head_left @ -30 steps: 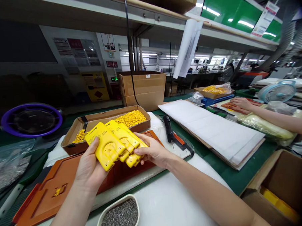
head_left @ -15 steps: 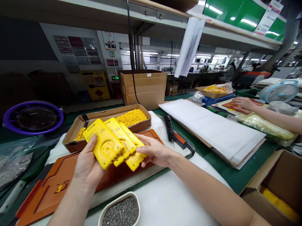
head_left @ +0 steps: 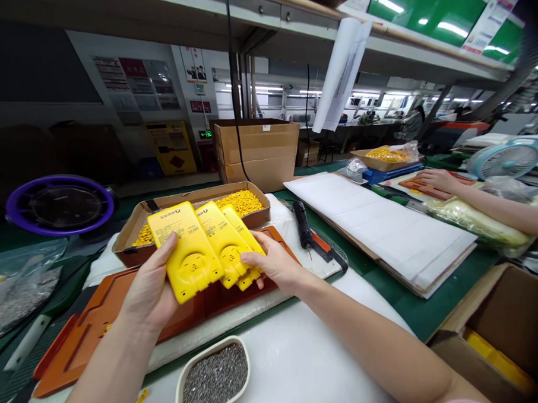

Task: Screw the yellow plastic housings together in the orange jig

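Several flat yellow plastic covers, printed with small text and each with a round recess, are fanned out between my hands. My left hand (head_left: 154, 286) is closed on the front yellow plastic cover (head_left: 184, 247), thumb on its face. With fingers behind and thumb in front, my right hand (head_left: 274, 263) grips the yellow plastic covers (head_left: 229, 245) at the right of the fan. Below them lies an orange tray (head_left: 84, 319), partly hidden by my hands. Nearer to me stands a cream dish (head_left: 246, 378) full of small metal screws (head_left: 214, 379).
Behind the covers is a cardboard tray (head_left: 123, 243) of small yellow parts (head_left: 242, 202). A black electric screwdriver (head_left: 302, 224) lies right of it, beside white sheets (head_left: 377, 226). A co-worker's hand (head_left: 437, 181) is at far right, above an open carton (head_left: 501, 310).
The covers have spread wider apart and stand more upright, their printed faces turned toward me. Both hands keep hold. A small yellow piece now shows left of the screw dish.
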`<state>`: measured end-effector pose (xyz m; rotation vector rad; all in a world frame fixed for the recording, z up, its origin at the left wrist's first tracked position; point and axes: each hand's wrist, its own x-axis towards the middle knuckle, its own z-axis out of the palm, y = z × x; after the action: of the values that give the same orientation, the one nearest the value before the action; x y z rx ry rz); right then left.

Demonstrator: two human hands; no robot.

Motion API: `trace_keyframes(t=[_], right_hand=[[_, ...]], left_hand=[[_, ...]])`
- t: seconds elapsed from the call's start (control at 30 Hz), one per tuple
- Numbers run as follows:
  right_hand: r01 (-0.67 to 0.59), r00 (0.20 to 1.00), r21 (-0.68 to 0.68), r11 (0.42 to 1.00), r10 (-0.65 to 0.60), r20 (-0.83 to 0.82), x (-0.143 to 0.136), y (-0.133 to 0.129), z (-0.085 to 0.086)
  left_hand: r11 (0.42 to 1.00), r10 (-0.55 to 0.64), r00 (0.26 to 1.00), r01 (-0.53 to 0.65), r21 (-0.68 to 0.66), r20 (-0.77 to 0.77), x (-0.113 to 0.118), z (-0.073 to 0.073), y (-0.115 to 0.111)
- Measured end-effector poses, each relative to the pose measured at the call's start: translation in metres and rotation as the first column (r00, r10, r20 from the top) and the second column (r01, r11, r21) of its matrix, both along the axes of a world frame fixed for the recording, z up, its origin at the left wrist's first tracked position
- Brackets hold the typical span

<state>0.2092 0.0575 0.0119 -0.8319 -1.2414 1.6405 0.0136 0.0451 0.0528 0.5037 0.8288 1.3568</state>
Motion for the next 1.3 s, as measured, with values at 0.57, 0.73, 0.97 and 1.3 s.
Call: trace_keyframes(t=[0.57,0.73,0.97,1.3], right_hand=[[-0.17,0.983,-0.092,0.981,0.163,-0.081,-0.006,-0.006,-0.006],[-0.192,0.98,-0.015,0.981,0.191,-0.063,-0.011,-0.014,-0.008],[-0.23,0.967,0.091,0.969,0.238,-0.089,-0.015,-0.02,-0.008],[-0.18,0.975,0.104,0.978,0.191,-0.112,-0.022,-0.027,-0.007]], left_hand=[[0.998,0.044,0.999,-0.042,0.046,-0.033,0.012,-0.002,-0.006],[0.985,0.044,0.991,-0.022,0.171,-0.126,0.024,-0.01,-0.012],[0.949,0.117,0.959,-0.031,0.314,-0.258,0.034,-0.012,-0.016],[0.939,0.189,0.904,-0.051,0.341,-0.384,0.042,-0.008,-0.021]])
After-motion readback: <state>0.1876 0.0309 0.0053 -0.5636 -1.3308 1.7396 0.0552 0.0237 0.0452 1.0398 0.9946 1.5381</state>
